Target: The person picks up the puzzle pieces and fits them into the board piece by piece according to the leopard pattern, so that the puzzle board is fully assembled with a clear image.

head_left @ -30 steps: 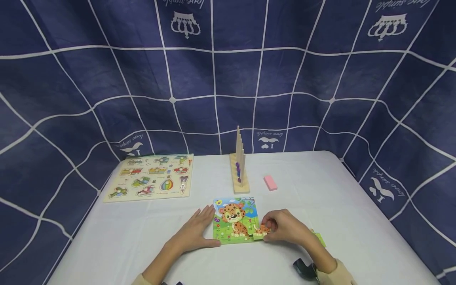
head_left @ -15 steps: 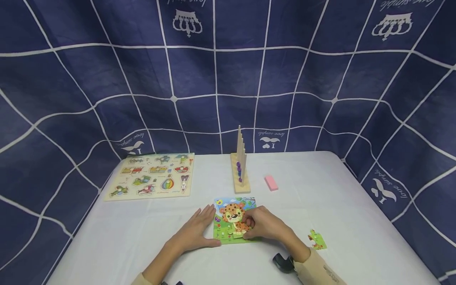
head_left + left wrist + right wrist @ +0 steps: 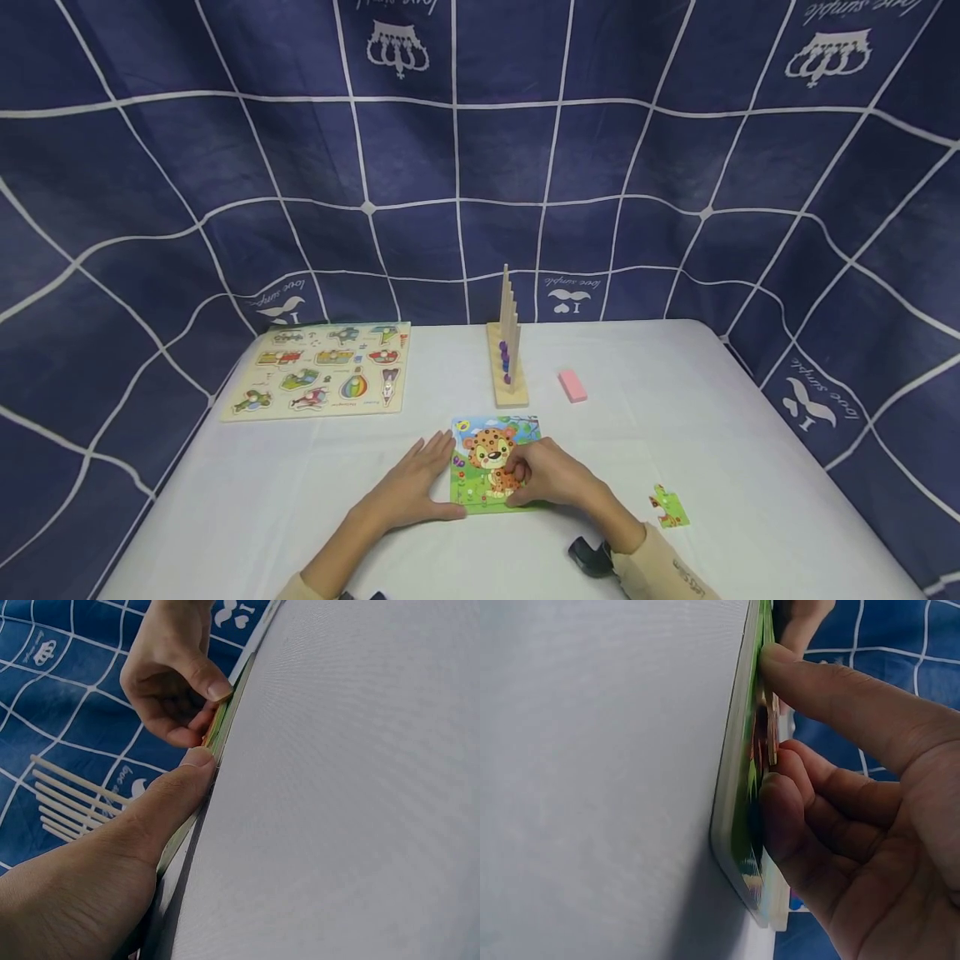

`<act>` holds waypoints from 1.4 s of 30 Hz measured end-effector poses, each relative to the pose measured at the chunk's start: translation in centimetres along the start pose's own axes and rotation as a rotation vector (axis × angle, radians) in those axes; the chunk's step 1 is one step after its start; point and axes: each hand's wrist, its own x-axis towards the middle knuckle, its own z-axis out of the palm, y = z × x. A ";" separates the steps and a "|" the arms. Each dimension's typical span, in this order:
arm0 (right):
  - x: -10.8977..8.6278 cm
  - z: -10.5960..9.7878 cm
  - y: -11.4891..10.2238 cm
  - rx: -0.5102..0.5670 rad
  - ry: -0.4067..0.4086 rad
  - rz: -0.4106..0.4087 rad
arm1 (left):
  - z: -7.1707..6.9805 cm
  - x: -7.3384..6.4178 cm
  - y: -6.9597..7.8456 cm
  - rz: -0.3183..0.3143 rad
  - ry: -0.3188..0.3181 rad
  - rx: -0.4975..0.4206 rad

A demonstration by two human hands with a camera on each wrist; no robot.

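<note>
A square jigsaw puzzle (image 3: 467, 475) with a spotted leopard cub on a green and blue ground lies flat on the white table. My left hand (image 3: 411, 490) rests along its left side, fingers straight, the thumb at the near corner. Over the lower right of the picture, my right hand (image 3: 553, 473) pinches a puzzle piece (image 3: 773, 735) between thumb and curled fingers. That piece sits slightly raised above the board in the right wrist view; the fingers cover much of it. Apart to the right lies a loose green puzzle piece (image 3: 671, 508).
Behind the puzzle stands a wooden peg stand (image 3: 510, 398) with several purple and blue beads. A pink block (image 3: 573, 386) lies to its right. At the back left is a wooden vehicle puzzle board (image 3: 352, 410). A blue checked cloth (image 3: 480, 150) hangs behind the table.
My right hand has carried the pinched piece left, from the puzzle's right edge onto the picture, uncovering the loose piece on the right. The left hand has stayed put.
</note>
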 end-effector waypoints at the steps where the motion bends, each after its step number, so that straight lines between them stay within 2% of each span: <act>1: 0.0 0.0 0.0 0.004 0.001 0.004 | 0.0 0.0 0.0 0.001 0.000 0.002; 28: 0.0 -0.1 -0.2 0.009 0.008 0.072 | 0.0 0.1 -0.1 -0.004 -0.011 0.009; 31: -0.1 0.0 -0.2 0.007 0.021 0.049 | 0.1 0.1 -0.2 -0.002 -0.013 0.008; 36: 0.1 0.2 -0.4 0.021 0.044 -0.034 | 0.1 0.1 -0.2 0.004 -0.010 0.013; 42: 0.4 0.5 -0.6 0.035 -0.004 -0.064 | 0.1 0.1 -0.3 0.007 -0.008 0.009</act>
